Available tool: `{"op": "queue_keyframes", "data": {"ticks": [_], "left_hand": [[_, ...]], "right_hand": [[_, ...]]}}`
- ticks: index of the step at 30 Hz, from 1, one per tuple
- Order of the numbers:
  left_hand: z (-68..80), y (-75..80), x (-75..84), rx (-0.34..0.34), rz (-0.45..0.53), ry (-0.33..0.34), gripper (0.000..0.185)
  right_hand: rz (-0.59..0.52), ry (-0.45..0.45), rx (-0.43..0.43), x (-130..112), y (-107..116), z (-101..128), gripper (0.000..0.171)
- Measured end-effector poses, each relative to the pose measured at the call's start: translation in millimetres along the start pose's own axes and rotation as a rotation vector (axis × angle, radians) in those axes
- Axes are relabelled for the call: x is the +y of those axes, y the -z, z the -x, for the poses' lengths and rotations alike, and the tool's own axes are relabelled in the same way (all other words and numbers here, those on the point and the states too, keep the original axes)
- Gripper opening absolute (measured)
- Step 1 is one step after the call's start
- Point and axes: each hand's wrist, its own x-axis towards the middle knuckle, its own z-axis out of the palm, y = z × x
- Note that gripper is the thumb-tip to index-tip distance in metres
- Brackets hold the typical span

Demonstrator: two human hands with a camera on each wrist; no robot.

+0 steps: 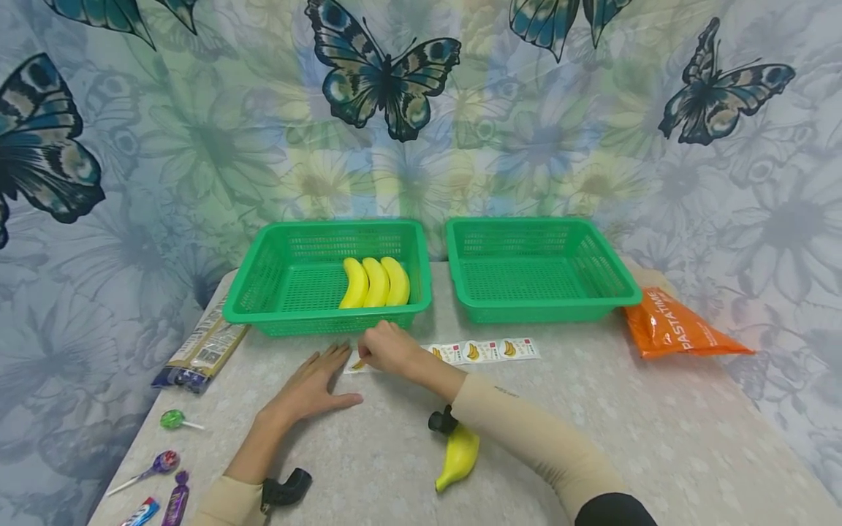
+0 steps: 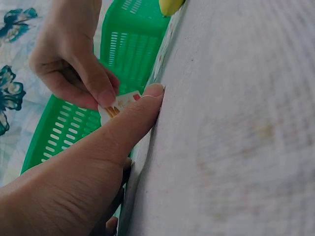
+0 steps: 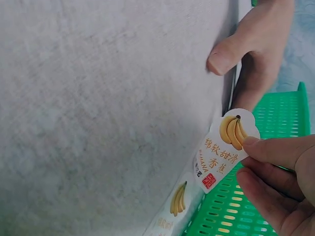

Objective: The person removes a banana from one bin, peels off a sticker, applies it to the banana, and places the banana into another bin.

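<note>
Between thumb and fingers, my right hand (image 1: 389,351) pinches a white banana sticker (image 3: 221,152) by its rounded top. It is cut to shape, printed with bananas and lettering, and tilts up near the left end of a sticker strip (image 1: 488,351). That strip lies on the table with several more banana stickers on it. My left hand (image 1: 305,389) rests palm down beside the strip's left end, fingers straight and thumb spread. Below my right forearm lies one yellow banana (image 1: 458,459), partly covered by the wrist camera.
Behind the hands, a green basket (image 1: 316,321) holds three bananas; another green basket (image 1: 549,302) stands to its right. An orange bag (image 1: 677,325) lies at the right, a gold-and-blue packet (image 1: 204,347) at the left. Lollipops (image 1: 173,419) and wrapped sweets (image 1: 176,501) lie front left.
</note>
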Motion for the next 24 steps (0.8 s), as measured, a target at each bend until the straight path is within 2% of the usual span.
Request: {"op": "queue_keyframes", "data": {"ticks": [8, 17, 24], "left_hand": [[-0.9, -1.8, -0.6, 0.001, -0.01, -0.003, 0.099], [0.4, -3.1, -0.2, 0.009, -0.013, -0.002, 0.1], [-0.4, -1.9, 0.6, 0.034, -0.025, 0.002, 0.1]], "right_hand": [[0.0, 0.008, 0.045, 0, 14, 15, 0.012], [-0.22, -0.075, 0.098, 9, 33, 30, 0.01], [-0.288, -0.108, 0.145, 18, 47, 41, 0.009]]}}
